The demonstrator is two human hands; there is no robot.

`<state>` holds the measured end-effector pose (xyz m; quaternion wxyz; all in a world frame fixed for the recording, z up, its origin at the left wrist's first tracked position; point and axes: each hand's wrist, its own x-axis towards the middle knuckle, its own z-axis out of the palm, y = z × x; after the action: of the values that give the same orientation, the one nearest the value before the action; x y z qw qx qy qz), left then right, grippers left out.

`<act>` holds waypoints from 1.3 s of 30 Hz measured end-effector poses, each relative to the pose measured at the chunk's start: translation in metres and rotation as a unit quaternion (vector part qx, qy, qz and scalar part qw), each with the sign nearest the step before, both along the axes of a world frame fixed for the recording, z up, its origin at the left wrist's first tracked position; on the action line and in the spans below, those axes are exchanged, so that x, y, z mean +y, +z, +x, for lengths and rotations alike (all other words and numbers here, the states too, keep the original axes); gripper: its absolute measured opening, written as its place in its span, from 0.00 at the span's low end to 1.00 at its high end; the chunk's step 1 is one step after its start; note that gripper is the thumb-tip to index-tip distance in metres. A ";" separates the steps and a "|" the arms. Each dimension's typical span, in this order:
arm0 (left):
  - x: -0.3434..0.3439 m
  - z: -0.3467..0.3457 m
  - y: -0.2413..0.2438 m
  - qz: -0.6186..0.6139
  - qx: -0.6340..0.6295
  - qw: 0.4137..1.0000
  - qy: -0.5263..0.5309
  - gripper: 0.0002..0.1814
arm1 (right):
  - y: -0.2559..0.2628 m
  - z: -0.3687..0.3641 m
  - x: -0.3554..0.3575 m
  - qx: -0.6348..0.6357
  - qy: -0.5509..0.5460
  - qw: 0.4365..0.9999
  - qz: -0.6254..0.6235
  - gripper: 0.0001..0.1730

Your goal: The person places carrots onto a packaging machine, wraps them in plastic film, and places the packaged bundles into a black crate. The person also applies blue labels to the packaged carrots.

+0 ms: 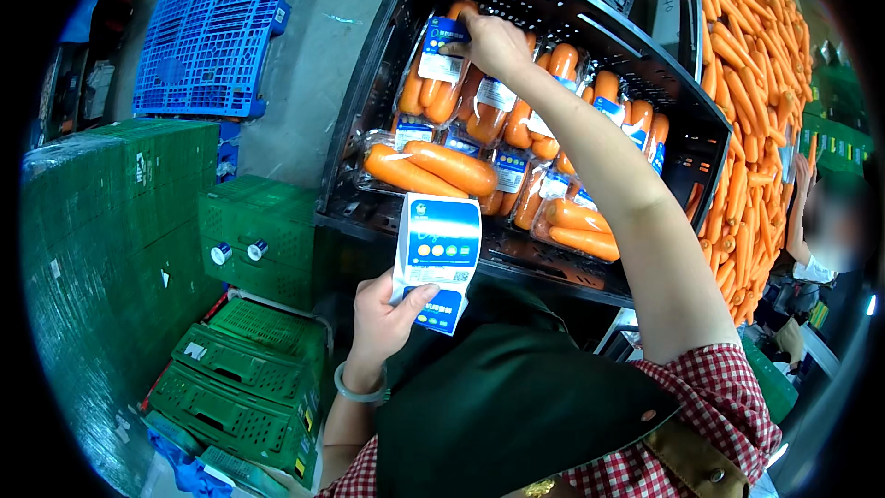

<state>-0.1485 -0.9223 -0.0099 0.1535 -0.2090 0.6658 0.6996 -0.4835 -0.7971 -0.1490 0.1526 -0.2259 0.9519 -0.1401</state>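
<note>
My left hand (387, 311) holds a folded strip of blue and white printed labels (442, 256) at the near edge of a black plastic crate (366, 62). Clear-wrapped packs of carrots fill much of the crate, many with blue and white labels. My right hand (494, 45) reaches to the far left of the crate, its fingers on the label of a carrot pack (430, 76); whether it grips the label or only presses it, I cannot tell. A pack of carrots (429, 166) without a visible label lies just beyond the label strip.
Loose carrots (743, 83) are heaped at the right, where another person's hand (802, 176) holds a carrot. Green crates (235, 387) stand at the lower left beside wrapped green stacks (124, 200). A blue plastic pallet (207, 34) is at the upper left.
</note>
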 end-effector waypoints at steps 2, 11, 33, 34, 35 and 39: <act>0.002 0.005 -0.002 -0.008 -0.007 0.999 0.041 0.12 | 0.013 0.007 -0.007 0.066 -0.009 0.997 0.027 0.30; 0.019 0.010 -0.007 0.007 0.029 0.999 0.016 0.12 | 0.042 0.131 0.014 -0.062 0.191 0.960 -0.197 0.36; 0.044 0.038 -0.001 -0.023 0.046 0.997 0.062 0.16 | 0.002 0.190 0.037 0.013 0.195 0.976 -0.093 0.38; 0.045 0.041 0.000 -0.030 0.047 0.996 0.069 0.16 | 0.035 0.186 0.036 -0.072 0.153 0.971 -0.167 0.36; 0.045 0.043 -0.003 -0.033 0.052 0.996 0.071 0.16 | 0.061 0.180 0.040 -0.151 0.104 0.954 -0.236 0.34; 0.049 0.052 -0.008 -0.044 0.082 0.994 0.064 0.14 | 0.165 0.186 0.075 -0.492 0.067 0.787 -0.365 0.19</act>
<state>-0.0970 -0.8738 -0.0181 0.0444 -0.1997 0.6913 0.6930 -0.2971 -0.7220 0.0158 0.5155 -0.2285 0.6079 -0.5591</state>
